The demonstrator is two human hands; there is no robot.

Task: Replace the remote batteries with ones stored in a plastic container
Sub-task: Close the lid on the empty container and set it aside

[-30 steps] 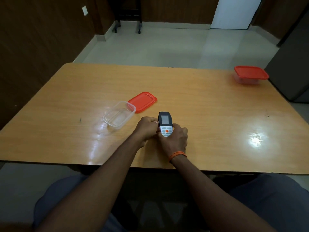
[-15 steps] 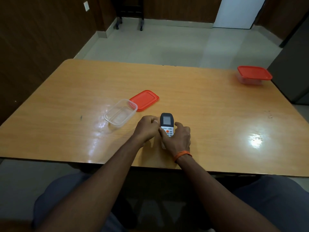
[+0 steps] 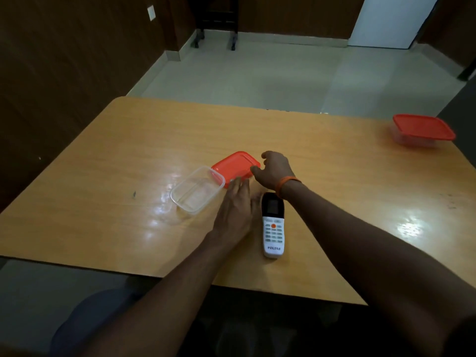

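A white and black remote (image 3: 273, 225) lies face up on the wooden table (image 3: 334, 176), held by neither hand. My left hand (image 3: 235, 204) hovers just left of it with straight fingers pointing at the clear plastic container (image 3: 197, 193), which stands uncovered and looks empty. My right hand (image 3: 274, 170) is beyond the remote, fingers loosely curled at the right edge of the loose red lid (image 3: 235, 167); whether it touches the lid is unclear. No batteries are visible.
A second clear container with a red lid (image 3: 422, 130) on it stands at the table's far right corner. A dark cabinet side (image 3: 461, 104) rises behind it. The table's near edge runs just below the remote.
Both hands have let go of the remote, which now lies flat on the table. The right hand has moved forward to the red lid and the left hand toward the clear container.
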